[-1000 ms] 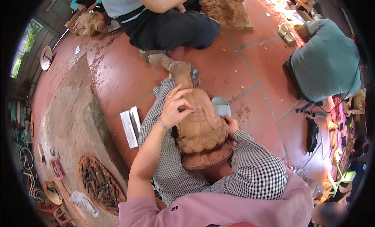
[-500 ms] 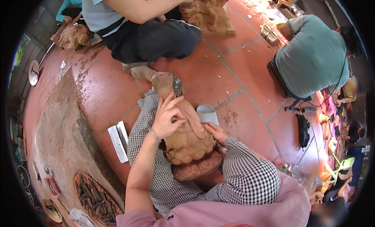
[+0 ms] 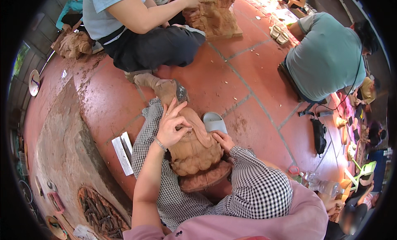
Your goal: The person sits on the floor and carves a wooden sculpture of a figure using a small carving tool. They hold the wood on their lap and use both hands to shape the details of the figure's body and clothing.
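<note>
Between my legs, in checked trousers, rests a brown carved wooden sculpture point(image 3: 196, 153) with rounded lobes toward its near end and smooth folds farther up. Over its upper left part is my left hand point(image 3: 170, 127), thumb and index finger pinched together, the other fingers stretched out. Whatever the pinch holds, if anything, is too small to make out. My right hand point(image 3: 223, 141) grips the carving's right edge, thumb and fingertips on the wood. Part of the carving's left side is hidden behind my left hand and wrist.
A grey slipper point(image 3: 214, 122) lies just beyond the carving. At left, a long wooden slab point(image 3: 66, 153) has a hollow holding several chisel-like tools point(image 3: 100, 209). White paper point(image 3: 123, 153) lies beside my left leg. Co-workers sit ahead and at right, one by another carving point(image 3: 211, 17).
The whole view has shifted slightly, so most things sit a little farther left. My left hand keeps its pinch over the carving, and my right hand stays at its edge.
</note>
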Demonstrator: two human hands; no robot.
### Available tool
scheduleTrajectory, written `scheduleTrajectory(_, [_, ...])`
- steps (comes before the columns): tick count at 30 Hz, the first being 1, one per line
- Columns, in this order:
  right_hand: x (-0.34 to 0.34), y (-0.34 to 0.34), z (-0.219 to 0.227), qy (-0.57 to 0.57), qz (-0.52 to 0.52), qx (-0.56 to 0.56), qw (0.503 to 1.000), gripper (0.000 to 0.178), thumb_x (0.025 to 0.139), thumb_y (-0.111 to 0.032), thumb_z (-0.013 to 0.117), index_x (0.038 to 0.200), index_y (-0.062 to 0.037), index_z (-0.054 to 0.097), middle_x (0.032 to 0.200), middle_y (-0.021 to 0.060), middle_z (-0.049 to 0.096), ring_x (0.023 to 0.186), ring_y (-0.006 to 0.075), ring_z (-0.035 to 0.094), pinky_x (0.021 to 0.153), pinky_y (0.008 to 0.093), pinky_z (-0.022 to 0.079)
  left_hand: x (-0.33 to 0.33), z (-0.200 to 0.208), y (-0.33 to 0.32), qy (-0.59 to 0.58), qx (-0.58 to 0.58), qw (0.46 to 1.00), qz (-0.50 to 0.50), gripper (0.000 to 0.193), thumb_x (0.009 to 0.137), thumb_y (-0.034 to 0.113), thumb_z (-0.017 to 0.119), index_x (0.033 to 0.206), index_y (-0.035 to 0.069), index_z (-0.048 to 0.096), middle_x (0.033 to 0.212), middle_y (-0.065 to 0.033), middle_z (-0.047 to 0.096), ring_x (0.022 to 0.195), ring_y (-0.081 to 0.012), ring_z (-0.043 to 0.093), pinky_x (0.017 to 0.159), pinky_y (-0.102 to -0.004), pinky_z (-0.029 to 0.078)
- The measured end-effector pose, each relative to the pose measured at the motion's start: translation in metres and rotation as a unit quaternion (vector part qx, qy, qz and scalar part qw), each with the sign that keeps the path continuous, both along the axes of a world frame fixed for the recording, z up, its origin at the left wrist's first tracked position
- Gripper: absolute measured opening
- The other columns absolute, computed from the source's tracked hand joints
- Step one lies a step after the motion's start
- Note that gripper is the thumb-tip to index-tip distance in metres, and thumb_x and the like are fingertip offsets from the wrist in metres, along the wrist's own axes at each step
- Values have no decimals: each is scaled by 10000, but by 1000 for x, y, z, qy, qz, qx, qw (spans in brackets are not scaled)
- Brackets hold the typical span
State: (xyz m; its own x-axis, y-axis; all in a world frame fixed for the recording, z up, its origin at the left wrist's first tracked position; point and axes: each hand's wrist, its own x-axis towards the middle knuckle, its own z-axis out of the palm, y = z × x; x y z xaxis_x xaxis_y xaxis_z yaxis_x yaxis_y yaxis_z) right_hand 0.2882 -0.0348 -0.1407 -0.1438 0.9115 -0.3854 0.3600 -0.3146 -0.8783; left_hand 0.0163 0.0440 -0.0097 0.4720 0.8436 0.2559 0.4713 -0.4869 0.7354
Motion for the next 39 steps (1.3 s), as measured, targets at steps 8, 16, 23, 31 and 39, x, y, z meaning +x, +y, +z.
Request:
scheduleTrajectory(8, [5, -4, -28, 44, -24, 7, 999, 471, 975, -485, 538, 1211, -100, 670, 1069, 141, 715, 1026, 263, 670, 915, 367, 498, -16, -10, 0, -50, -23, 998, 12, 123, 663, 75, 811, 722, 113, 710, 1497, -129, 474, 1482, -426, 223, 1194, -592, 121])
scheduleTrajectory(16, [7, -2, -11, 17, -12, -29, 999, 487, 963, -497, 549, 1197, -88, 674, 1061, 148, 714, 1015, 258, 665, 918, 381, 494, -28, -4, 2, -61, -63, 996, -9, 103, 682, 111, 815, 736, 143, 733, 1506, -123, 461, 1490, -402, 212, 1203, -581, 112])
scheduleTrajectory(23, [8, -1, -28, 65, -10, -30, 997, 497, 967, -497, 541, 1207, -78, 660, 1061, 149, 702, 1010, 250, 654, 914, 371, 488, 3, 2, 3, 11, 27, 999, -34, 118, 717, 125, 789, 745, 113, 675, 1492, -112, 474, 1469, -430, 242, 1189, -614, 135])
scheduleTrajectory(31, [3, 2, -6, 87, 6, -47, 995, 394, 1032, -318, 513, 1216, 13, 620, 1108, 114, 678, 1035, 180, 605, 917, 333, 487, -5, -3, -2, 19, 29, 999, -23, 114, 723, 100, 782, 756, 109, 673, 1489, -144, 470, 1472, -415, 248, 1191, -608, 152])
scheduleTrajectory(39, [8, -4, -12, 39, -8, -36, 999, 405, 1008, -372, 526, 1169, -21, 651, 1014, 115, 694, 970, 191, 628, 895, 331, 482, -30, -1, -6, -49, -52, 997, -8, 120, 716, 57, 780, 765, 97, 677, 1513, -123, 455, 1481, -425, 227, 1200, -570, 144])
